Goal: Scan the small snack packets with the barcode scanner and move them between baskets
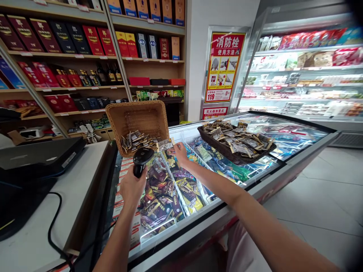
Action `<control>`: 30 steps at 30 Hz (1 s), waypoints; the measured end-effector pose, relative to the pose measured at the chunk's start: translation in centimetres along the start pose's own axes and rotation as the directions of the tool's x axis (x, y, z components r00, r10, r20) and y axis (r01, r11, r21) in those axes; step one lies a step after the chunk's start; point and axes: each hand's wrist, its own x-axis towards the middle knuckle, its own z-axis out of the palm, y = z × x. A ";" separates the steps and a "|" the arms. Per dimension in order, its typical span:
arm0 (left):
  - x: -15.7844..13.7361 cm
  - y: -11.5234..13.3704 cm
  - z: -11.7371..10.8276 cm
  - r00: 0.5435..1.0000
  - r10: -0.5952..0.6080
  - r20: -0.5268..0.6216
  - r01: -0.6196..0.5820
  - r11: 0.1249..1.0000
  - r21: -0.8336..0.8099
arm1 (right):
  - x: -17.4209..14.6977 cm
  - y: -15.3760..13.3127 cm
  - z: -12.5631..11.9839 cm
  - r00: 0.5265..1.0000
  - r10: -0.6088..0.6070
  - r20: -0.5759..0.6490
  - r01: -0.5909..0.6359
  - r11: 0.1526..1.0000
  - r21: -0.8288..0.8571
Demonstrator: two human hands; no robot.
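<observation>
My left hand [132, 187] is wrapped round the handle of a black barcode scanner [143, 155], held above the freezer's glass top. Its head points toward a small flat snack packet [165, 144], which my right hand [180, 152] pinches by one end. Just beyond the packet, a tan wicker basket [146, 115] is tipped toward me, with several similar packets [138, 139] inside it. To the right, a dark brown woven tray [211, 144] is heaped with more packets [241, 138] of the same look and rests on the glass.
Below my hands, the chest freezer [227, 200] holds wrapped ice creams [161, 189] between white wire dividers. A white counter [82, 177] at left carries a black machine [36, 162] and a cable [53, 230]. Behind are shelves of boxes [68, 37] and a lit display fridge [306, 75].
</observation>
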 end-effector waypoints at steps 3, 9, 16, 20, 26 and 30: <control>0.4 -0.5 0.4 0.997 0.071 -0.005 -0.072 0.995 -0.073 | -0.6 -0.7 -2.3 1.000 -0.028 -0.001 0.028 1.000 -0.008; 0.8 -1.3 0.9 0.949 0.205 0.241 -0.080 0.892 -0.445 | -0.9 0.0 -4.8 0.999 -0.033 -0.037 0.034 0.999 0.026; -0.1 0.3 0.2 0.908 0.229 0.350 -0.021 0.861 -0.509 | -0.8 -1.4 -5.5 0.996 -0.056 -0.068 0.058 0.997 0.041; -0.1 0.4 0.4 0.908 0.247 0.338 -0.055 0.871 -0.488 | -1.1 -2.0 -5.4 0.997 -0.056 -0.055 0.060 0.996 0.062; 0.5 -0.7 1.2 0.920 0.261 0.292 -0.096 0.873 -0.477 | -1.4 -2.4 -4.9 0.997 -0.034 -0.074 0.040 0.996 0.080; 0.9 -1.3 1.6 0.928 0.254 0.271 -0.104 0.879 -0.466 | -1.5 -2.6 -4.9 0.998 -0.020 -0.067 0.027 0.995 0.097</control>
